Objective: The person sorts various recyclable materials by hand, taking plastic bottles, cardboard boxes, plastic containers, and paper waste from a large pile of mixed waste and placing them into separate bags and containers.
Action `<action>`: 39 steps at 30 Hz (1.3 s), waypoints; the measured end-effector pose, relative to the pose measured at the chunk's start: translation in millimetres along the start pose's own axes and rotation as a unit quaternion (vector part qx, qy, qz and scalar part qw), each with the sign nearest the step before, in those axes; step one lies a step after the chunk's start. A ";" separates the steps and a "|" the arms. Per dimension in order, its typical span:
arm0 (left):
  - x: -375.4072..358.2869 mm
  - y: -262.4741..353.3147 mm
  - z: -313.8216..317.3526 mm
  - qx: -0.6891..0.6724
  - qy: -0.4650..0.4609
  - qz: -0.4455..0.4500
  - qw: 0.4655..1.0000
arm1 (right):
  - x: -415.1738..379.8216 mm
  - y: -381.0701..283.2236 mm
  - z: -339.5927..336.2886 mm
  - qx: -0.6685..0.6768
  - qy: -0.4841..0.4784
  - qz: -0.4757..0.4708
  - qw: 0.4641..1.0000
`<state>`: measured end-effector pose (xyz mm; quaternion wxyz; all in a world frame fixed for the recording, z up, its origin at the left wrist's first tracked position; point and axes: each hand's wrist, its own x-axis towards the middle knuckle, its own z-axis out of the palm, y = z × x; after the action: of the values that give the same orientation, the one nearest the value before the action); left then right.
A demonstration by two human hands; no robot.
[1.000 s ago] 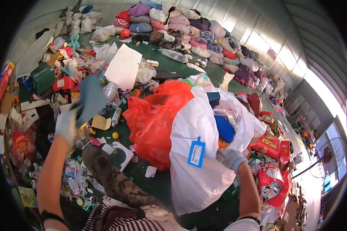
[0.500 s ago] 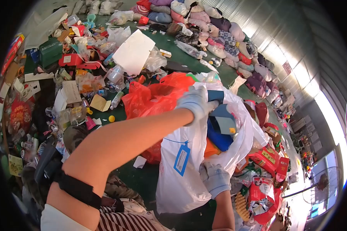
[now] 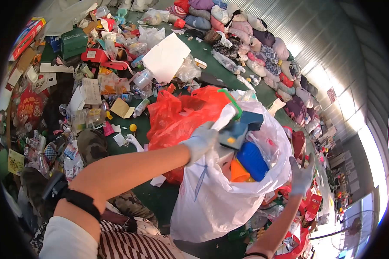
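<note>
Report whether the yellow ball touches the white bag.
Apart: the head view shows floor and the red bag between the yellow ball and white bag.

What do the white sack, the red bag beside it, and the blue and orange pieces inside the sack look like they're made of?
White sack: probably plastic, softly glossy, with stiff creases; any weave is too fine to see.
Red bag: thin plastic film, shiny and crinkled.
Blue piece: likely moulded plastic, keeping a firm rounded shape.
Orange piece: perhaps plastic too, evenly coloured.
</note>
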<state>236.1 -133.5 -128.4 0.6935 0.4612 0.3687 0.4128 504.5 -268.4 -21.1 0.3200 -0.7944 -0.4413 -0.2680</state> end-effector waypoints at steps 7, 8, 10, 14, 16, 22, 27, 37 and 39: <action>-32.3 24.7 -72.8 -0.146 0.023 0.003 0.989 | 105.7 185.7 179.2 -0.131 -0.336 0.032 0.932; -4.5 38.0 -83.8 -0.238 0.039 0.011 0.970 | 123.7 159.0 163.1 -0.116 -0.295 0.022 0.948; 59.2 71.7 -128.5 0.439 0.169 0.392 0.791 | 160.0 113.5 128.7 -0.055 -0.202 -0.007 0.978; 74.5 195.6 -107.5 0.500 0.403 0.516 0.566 | 220.1 76.7 44.3 0.134 -0.092 -0.068 0.984; 24.3 235.8 -79.8 0.431 0.286 0.533 0.670 | 233.5 103.3 17.7 0.234 -0.096 -0.041 0.967; -85.3 248.2 -33.8 0.249 -0.054 0.417 0.873 | 189.1 296.4 30.2 0.528 -0.156 0.128 0.825; -134.0 160.9 -45.9 0.119 -0.122 0.215 0.962 | 35.4 222.5 68.7 0.534 -0.129 0.262 0.793; -146.1 116.9 -92.6 -0.024 -0.118 0.105 0.987 | 97.0 183.2 35.9 -0.013 -0.105 0.006 0.994; -147.3 124.4 -99.3 0.024 -0.130 0.161 0.978 | 143.2 138.7 37.8 0.087 -0.002 -0.169 0.982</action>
<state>61.5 -205.6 -21.8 0.6484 0.5808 0.2060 0.4469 697.8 -220.7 18.0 0.3369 -0.6782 -0.5912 -0.2776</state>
